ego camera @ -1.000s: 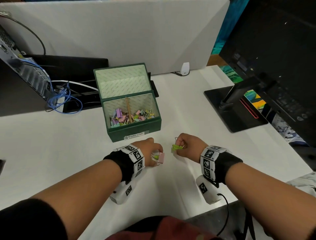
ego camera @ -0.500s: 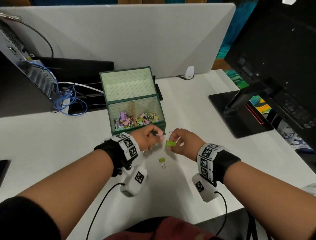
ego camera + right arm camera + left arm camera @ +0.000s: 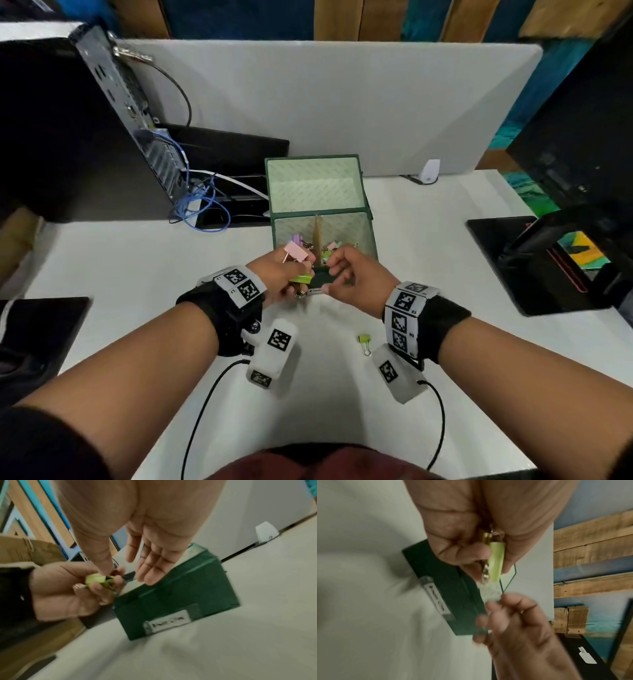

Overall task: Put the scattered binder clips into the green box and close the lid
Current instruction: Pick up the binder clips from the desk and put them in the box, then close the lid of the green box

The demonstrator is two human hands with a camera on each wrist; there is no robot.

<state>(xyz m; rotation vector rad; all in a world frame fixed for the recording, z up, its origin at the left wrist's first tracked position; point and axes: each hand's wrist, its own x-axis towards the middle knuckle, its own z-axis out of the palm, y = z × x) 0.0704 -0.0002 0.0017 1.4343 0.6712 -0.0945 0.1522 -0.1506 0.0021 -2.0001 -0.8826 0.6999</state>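
Pinching pink clip (image 3: pixel 296 252) and green clip (image 3: pixel 301 278), left hand (image 3: pixel 279 274) is hovering at green box (image 3: pixel 371 240) front | right hand (image 3: pixel 356 279) fingers relaxed, empty | box front hidden | stray clip (image 3: pixel 365 339) lying on surface (image 3: pixel 137 260) nearer than box

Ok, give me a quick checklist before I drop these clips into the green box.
1. Lid open: ok, the green box lid stands upright behind it.
2. Left hand holding clips: ok, it grips a pink clip and a green clip.
3. Right hand empty: ok, the right wrist view shows an open palm.
4. Hands over the opening: not ok, both sit at the front edge.
5. Table cleared: not ok, a small green clip lies by the right wrist.
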